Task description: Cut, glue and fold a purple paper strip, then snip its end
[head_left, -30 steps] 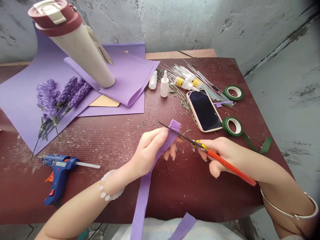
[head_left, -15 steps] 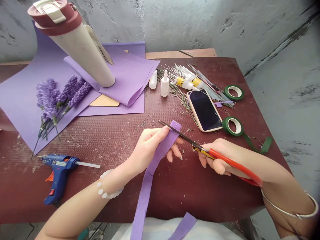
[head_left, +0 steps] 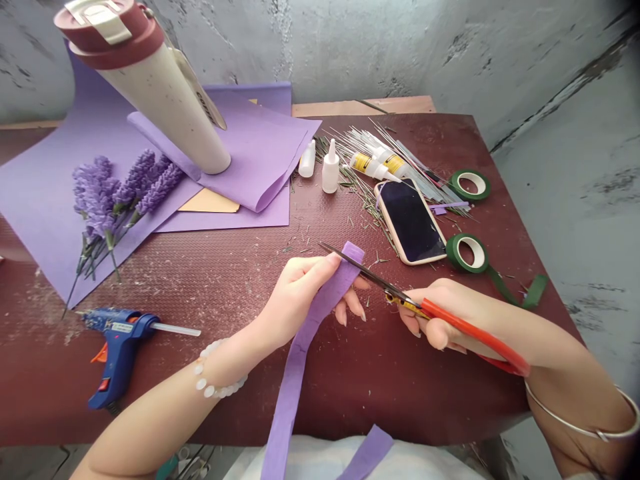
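Between thumb and fingers, my left hand (head_left: 305,293) pinches a long purple crepe paper strip (head_left: 287,393) near its upper end. The strip hangs down over the table edge toward my lap, where another purple piece (head_left: 367,453) shows. My right hand (head_left: 440,313) is closed around scissors with red handles (head_left: 470,330). Their dark blades (head_left: 370,273) lie across the strip just below its top end, tip close to my left thumb. Whether the blades are parted at the strip is hard to make out.
Left lie a blue glue gun (head_left: 117,353) and purple flowers (head_left: 97,190) on purple paper (head_left: 30,180), with a tumbler (head_left: 165,100) behind. Toward the right are small bottles (head_left: 330,170), wire stems (head_left: 357,143), a phone (head_left: 413,223) and green tape rolls (head_left: 455,250).
Hardly anything differs. Both hands, the strip and the scissors stay in nearly the same place, with a very slight shift to the right in view.
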